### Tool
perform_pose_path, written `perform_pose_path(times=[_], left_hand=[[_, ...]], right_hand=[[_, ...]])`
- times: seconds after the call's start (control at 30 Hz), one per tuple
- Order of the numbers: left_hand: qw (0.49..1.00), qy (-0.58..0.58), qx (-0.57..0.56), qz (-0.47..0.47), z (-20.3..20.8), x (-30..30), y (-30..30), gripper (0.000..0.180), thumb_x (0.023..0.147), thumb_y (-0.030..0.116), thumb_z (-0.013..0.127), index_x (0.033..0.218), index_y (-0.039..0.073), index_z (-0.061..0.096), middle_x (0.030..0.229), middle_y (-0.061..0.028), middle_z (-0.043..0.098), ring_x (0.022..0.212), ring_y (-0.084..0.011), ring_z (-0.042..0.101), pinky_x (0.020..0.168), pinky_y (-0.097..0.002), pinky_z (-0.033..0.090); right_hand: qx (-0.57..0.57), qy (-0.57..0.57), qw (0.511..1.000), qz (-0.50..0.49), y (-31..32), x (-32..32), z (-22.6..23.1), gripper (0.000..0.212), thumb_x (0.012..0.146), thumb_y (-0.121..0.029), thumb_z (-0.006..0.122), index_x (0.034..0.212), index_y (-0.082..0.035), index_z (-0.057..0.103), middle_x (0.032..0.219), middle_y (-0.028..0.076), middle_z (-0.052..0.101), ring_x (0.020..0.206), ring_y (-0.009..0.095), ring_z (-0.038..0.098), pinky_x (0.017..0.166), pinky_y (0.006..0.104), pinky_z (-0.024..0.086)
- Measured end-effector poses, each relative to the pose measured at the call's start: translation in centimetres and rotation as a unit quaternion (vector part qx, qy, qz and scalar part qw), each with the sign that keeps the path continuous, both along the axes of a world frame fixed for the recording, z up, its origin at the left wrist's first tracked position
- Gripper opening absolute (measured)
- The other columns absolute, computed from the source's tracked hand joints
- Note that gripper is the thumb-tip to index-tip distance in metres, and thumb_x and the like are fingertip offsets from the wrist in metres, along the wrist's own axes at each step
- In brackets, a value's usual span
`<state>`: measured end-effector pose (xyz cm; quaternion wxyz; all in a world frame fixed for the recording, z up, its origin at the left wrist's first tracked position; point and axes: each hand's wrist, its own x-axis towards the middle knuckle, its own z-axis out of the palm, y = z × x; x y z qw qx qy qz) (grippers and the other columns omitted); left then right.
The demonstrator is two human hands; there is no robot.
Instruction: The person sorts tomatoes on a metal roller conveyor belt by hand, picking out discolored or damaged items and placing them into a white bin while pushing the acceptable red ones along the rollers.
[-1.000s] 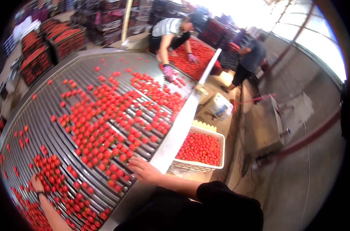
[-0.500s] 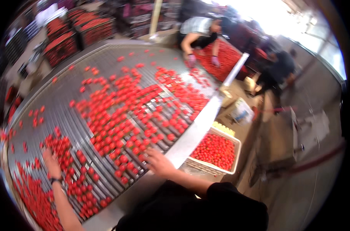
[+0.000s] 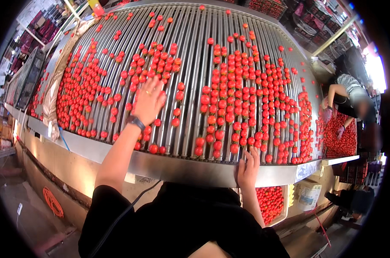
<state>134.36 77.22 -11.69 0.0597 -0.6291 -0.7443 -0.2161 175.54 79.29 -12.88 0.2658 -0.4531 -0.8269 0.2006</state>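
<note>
Many small red tomatoes [image 3: 230, 117] lie in rows between the shiny metal rollers [image 3: 187, 133] of a wide sorting conveyor. My left hand [image 3: 148, 102], with a ring and a dark wristband, reaches over the rollers left of the middle. Its fingers are spread among a cluster of tomatoes, which it partly hides; no tomato shows in its grip. Near the front, my right hand [image 3: 249, 169] rests at the conveyor's steel edge [image 3: 182, 170]. Its fingers are loosely stretched toward the closest tomatoes, and nothing is seen in it.
Below the edge, right of my right arm, stands a pale crate [image 3: 285, 210] of tomatoes. At the far right a person in gloves [image 3: 354, 92] bends over a heap of tomatoes [image 3: 343, 142]. Rolled cloth [image 3: 59, 81] crosses the conveyor at left; an orange hose coil [image 3: 53, 201] hangs below.
The view has swung left and now faces the conveyor squarely. My left hand has gone from the left tomatoes to the middle cluster; my right hand stays near the front edge.
</note>
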Motion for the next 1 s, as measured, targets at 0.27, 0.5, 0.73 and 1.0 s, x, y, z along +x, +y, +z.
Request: perform_pose_path(times=[0.27,0.5,0.73,1.0], left_hand=[[0.993,0.019,-0.111,-0.017,-0.3,5.3,-4.5,0.051,0.093,0.034,0.047,0.135,0.006,0.042,0.148,-0.0119,0.029,0.137,-0.0311,0.023,0.113,-0.0447,0.016],[0.97,0.047,-0.197,0.136,-0.3,10.4,-10.1,0.079,0.084,0.049,0.057,0.143,0.006,0.027,0.151,-0.0204,0.014,0.14,-0.0384,0.011,0.112,-0.0527,0.009],[0.947,0.007,-0.199,0.251,-2.0,10.6,-7.5,0.087,0.082,0.056,0.055,0.145,0.007,0.02,0.151,-0.0202,0.016,0.14,-0.0398,0.006,0.111,-0.0551,0.005],[0.945,-0.005,-0.17,0.28,-3.2,7.4,-2.3,0.07,0.09,0.051,0.045,0.144,0.011,0.026,0.15,-0.0235,0.017,0.139,-0.039,0.012,0.111,-0.0542,0.003]], right_hand=[[-0.02,0.005,1.0,-0.003,0.7,1.2,-0.3,0.031,0.085,-0.007,0.054,0.115,0.0,0.054,0.129,0.019,0.047,0.123,0.038,0.04,0.103,0.046,0.032],[-0.004,0.014,1.0,0.0,1.4,2.0,-0.5,0.029,0.086,-0.008,0.053,0.113,0.003,0.053,0.129,0.021,0.047,0.123,0.04,0.041,0.103,0.0472,0.032],[-0.021,-0.003,1.0,0.009,1.9,3.0,-0.5,0.029,0.087,-0.008,0.053,0.114,0.002,0.053,0.128,0.019,0.048,0.123,0.039,0.041,0.102,0.0458,0.033],[-0.003,0.01,1.0,0.008,2.5,4.3,-0.9,0.029,0.087,-0.007,0.052,0.115,0.001,0.052,0.127,0.02,0.048,0.121,0.039,0.043,0.1,0.046,0.034]])
